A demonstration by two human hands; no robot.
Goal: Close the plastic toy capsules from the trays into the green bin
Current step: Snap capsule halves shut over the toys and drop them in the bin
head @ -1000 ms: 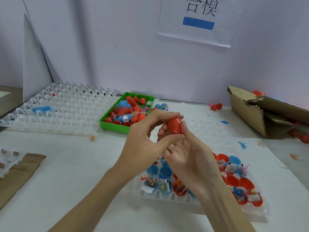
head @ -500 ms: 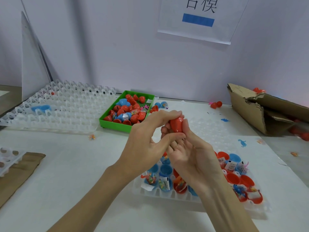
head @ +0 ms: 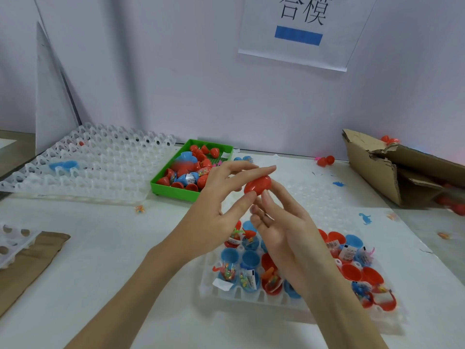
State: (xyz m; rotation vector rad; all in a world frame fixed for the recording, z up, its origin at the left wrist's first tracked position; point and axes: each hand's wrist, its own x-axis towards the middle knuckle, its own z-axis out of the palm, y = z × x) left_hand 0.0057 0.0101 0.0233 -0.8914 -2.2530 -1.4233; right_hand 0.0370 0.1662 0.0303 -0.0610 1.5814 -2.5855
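We pinch the red capsule [head: 257, 185] w/ left hand [head: 216, 212] thumb & fingers, right hand [head: 281, 230] fingertips on it too, above the near tray [head: 251, 295], green bin [head: 176, 192] beyond.

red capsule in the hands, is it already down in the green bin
No, the red capsule is held up between both hands' fingertips, above the table and to the right of the green bin.

Red capsule [head: 258, 185] closed, held above tray [head: 254, 297]; green bin [head: 173, 189] part-filled.
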